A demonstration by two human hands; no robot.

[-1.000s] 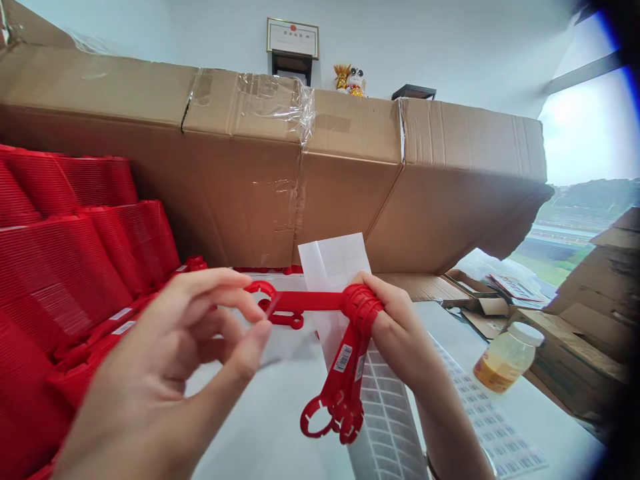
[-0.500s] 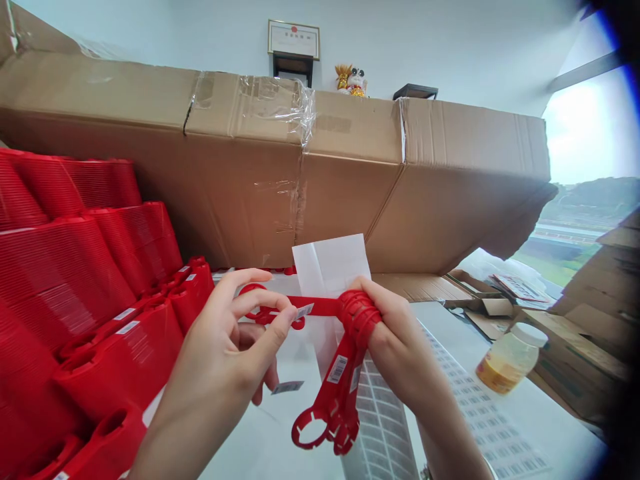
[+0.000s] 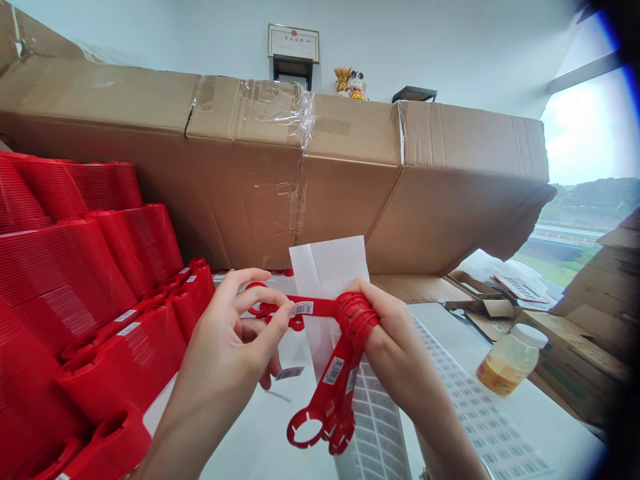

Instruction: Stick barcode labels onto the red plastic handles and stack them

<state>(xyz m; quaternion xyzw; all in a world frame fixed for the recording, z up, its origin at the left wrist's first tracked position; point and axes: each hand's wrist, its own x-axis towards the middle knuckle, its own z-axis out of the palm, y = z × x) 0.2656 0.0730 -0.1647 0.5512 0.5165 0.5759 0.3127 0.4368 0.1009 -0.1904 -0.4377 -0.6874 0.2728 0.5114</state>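
Note:
My right hand (image 3: 393, 333) is closed around several red plastic straps with ringed ends (image 3: 334, 393), together with a sheet of white paper (image 3: 333, 270). Two of the hanging straps carry barcode labels. One strap (image 3: 323, 307) points left toward my left hand (image 3: 243, 333). Between the thumb and index finger of that hand is a small barcode sticker (image 3: 303, 308), lying against this strap's face. A second barcode sticker (image 3: 290, 373) clings to the lower fingers of my left hand. The left ends of the straps are partly hidden behind my left fingers.
Stacks of red straps (image 3: 65, 267) fill the left side. A long cardboard box (image 3: 240, 180) spans the back. Barcode label sheets (image 3: 465, 400) lie on the white table at right, near a jar (image 3: 513, 358) with yellow contents and cardboard boxes (image 3: 575, 347).
The sticker in my left fingers has turned from a tilted angle to lie along the red strap. My right hand with the straps has shifted slightly left.

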